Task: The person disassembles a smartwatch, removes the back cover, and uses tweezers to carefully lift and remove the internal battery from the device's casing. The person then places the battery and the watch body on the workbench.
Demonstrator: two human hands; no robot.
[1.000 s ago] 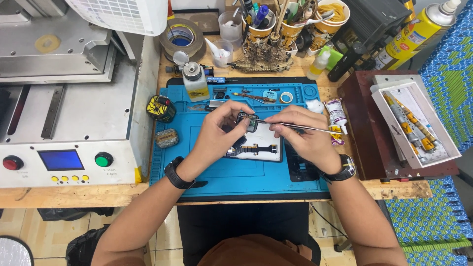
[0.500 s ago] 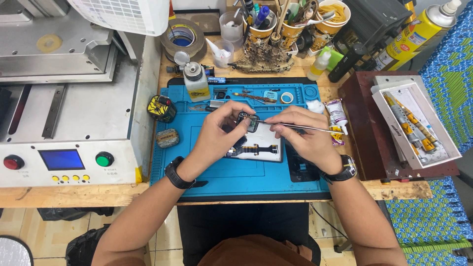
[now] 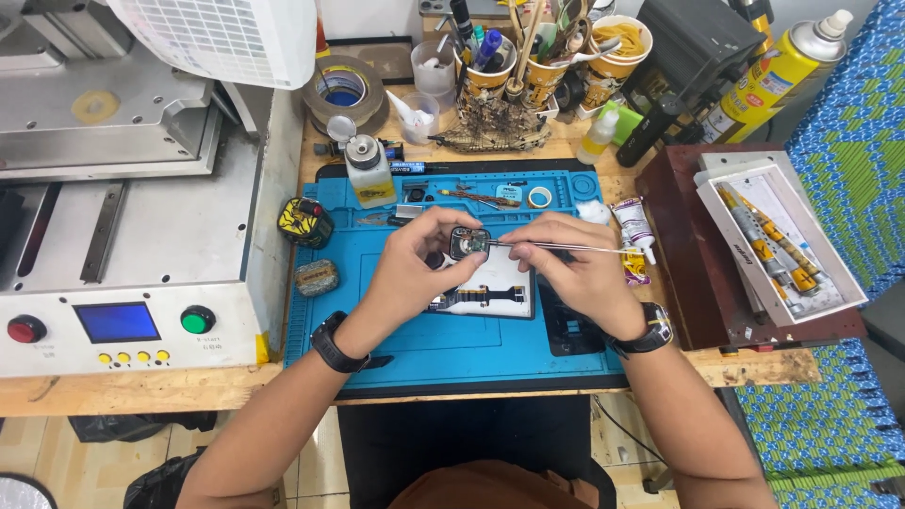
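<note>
My left hand [image 3: 418, 266] holds a small dark electronic module [image 3: 468, 243] up above the blue work mat [image 3: 434, 344], pinched between fingers and thumb. My right hand [image 3: 577, 269] grips thin metal tweezers [image 3: 556, 247] whose tip touches the module from the right. Beneath both hands a phone part with a white panel and a dark flex strip [image 3: 490, 294] lies on the mat. Both wrists wear black watches.
A grey machine with a blue screen and coloured buttons [image 3: 118, 322] stands at left. A clear bottle [image 3: 368, 172], tape roll [image 3: 344, 90], cups of tools [image 3: 528, 57], a spray can [image 3: 782, 66] and a white box of tubes [image 3: 778, 240] ring the mat.
</note>
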